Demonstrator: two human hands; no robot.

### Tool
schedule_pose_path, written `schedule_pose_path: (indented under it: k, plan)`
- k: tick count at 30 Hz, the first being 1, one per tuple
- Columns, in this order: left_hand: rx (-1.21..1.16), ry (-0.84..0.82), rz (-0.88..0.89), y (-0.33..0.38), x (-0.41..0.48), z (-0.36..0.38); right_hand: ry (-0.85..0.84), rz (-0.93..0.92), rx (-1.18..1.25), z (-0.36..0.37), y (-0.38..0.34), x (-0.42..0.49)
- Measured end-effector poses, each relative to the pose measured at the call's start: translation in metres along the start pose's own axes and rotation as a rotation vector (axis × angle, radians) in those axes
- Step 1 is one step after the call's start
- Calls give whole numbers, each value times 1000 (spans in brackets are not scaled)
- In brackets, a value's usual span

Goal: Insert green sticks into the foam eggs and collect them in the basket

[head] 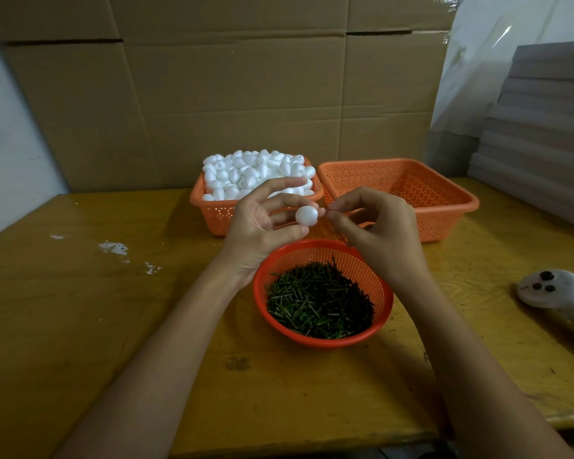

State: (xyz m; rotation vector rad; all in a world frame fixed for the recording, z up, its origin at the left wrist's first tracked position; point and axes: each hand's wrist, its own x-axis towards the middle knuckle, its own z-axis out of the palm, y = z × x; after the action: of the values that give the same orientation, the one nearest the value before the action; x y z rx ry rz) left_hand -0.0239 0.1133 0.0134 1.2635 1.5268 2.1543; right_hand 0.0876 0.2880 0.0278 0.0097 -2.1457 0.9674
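I read this as the insertion step. My left hand (262,223) holds one foam egg (306,215) between thumb and fingertips, lifted above the desk (113,309) just past the far rim of the round red basket (332,342), where the loose green sticks (318,299) lie. My right hand (375,226) is closed to a tight pinch, its fingertips touching the egg's right end. I take it to be pinching a green stick, though the stick is too small to make out. The next move calls for a straight push along the egg's long axis while the left hand braces it, since foam will likely tear if the stick goes in at an angle. Then the egg goes to the orange basket (444,223) at far right, where I see no finished egg yet. The heaped eggs (252,170) wait at far left.
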Motion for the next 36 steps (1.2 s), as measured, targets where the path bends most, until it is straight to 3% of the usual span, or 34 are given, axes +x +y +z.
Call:
schedule_pose_path:
  k: [36]
  plan:
    - [-47,39,-11,3,-2,2,-3,11,9,1,0,0]
